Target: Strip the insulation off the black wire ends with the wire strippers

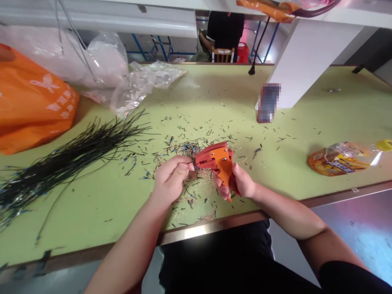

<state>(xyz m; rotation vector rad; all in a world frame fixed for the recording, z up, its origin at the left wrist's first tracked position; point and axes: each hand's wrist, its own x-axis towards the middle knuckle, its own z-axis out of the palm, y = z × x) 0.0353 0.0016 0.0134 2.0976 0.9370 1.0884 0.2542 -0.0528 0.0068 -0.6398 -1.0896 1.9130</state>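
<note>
My right hand [240, 181] is wrapped round the handle of a red and orange wire stripper [219, 157], whose jaws point left. Just left of those jaws, my left hand [173, 175] is closed in a pinch at the tool's mouth. A thin dark wire seems to run from its fingertips into the jaws, though most of it is hidden. Below and around the tool lie many short black offcuts and copper-coloured strands [202, 192]. A long bundle of black wires [76, 157] stretches across the table to the left of my hands.
On the green table [128, 222] an orange bag [33, 106] and clear plastic bags [134, 85] stand at the left. A phone [268, 103] leans against a white post [309, 61]. A bottle [343, 159] lies at the right. Beyond the table sits a person [225, 30].
</note>
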